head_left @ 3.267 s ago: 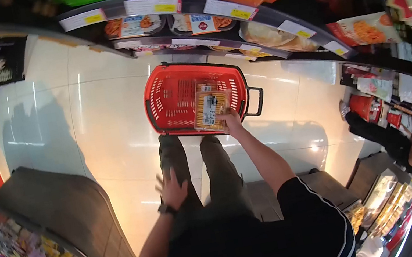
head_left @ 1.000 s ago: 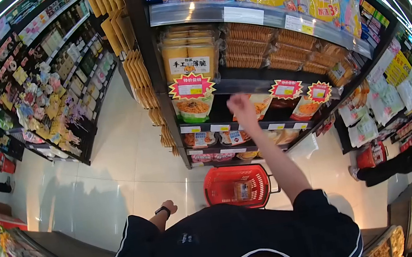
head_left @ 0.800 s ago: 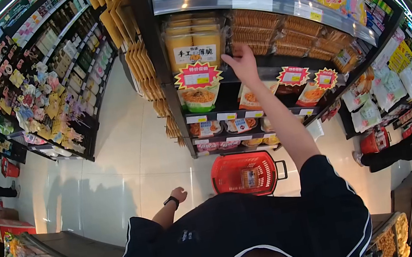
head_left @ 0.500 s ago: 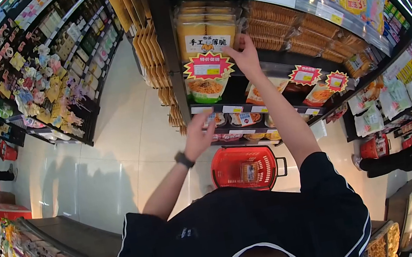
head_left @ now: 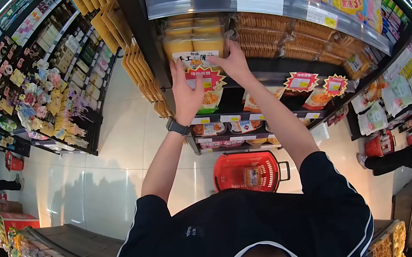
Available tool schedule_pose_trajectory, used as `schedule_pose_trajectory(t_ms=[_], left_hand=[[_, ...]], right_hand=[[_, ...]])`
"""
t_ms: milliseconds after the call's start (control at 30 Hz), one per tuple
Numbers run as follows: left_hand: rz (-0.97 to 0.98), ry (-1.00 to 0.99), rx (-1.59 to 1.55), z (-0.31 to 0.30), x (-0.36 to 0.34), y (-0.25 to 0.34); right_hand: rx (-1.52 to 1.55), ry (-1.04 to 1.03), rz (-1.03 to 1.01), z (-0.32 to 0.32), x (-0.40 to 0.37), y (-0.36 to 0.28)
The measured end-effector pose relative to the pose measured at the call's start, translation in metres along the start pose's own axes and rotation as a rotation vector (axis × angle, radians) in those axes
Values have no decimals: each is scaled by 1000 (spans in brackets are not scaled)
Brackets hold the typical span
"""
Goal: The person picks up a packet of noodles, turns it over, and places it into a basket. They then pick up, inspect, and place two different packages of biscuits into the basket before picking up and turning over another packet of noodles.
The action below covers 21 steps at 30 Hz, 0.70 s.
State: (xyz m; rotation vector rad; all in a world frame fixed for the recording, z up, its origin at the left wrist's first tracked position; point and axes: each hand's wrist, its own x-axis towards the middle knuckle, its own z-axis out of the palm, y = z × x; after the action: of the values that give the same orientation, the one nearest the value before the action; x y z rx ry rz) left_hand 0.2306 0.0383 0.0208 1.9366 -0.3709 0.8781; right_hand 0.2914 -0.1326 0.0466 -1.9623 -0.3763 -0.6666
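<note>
The clear-plastic pack of round yellow crisps is sitting on the black shelf, its rows running away from the body. It is lying just beyond and between both grips, about equally near. The left hand is reaching its lower left, thumb and fingers spread; the right hand is half curling at its right front corner, hold unclear.

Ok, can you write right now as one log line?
left hand: at cracker pack, lower left; right hand: at its right edge; wristwatch: left wrist; red basket: on floor
</note>
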Motion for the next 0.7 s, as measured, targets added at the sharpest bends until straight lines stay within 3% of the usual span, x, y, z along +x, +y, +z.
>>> schedule_pose_trajectory(t_ms=[67, 267, 367, 567, 700], left_hand=[[-17, 8, 15, 0, 1, 0], [-13, -1, 19, -2, 3, 6], [38, -3, 55, -4, 5, 6], [88, 30, 79, -14, 8, 20], [-44, -77, -267, -22, 1, 35]], right_hand=[[185, -55, 136, -1, -1, -8], [382, -80, 36, 3, 4, 1], [291, -59, -17, -4, 11, 0], [499, 5, -107, -45, 9, -39], [586, 8, 50, -92, -35, -72]])
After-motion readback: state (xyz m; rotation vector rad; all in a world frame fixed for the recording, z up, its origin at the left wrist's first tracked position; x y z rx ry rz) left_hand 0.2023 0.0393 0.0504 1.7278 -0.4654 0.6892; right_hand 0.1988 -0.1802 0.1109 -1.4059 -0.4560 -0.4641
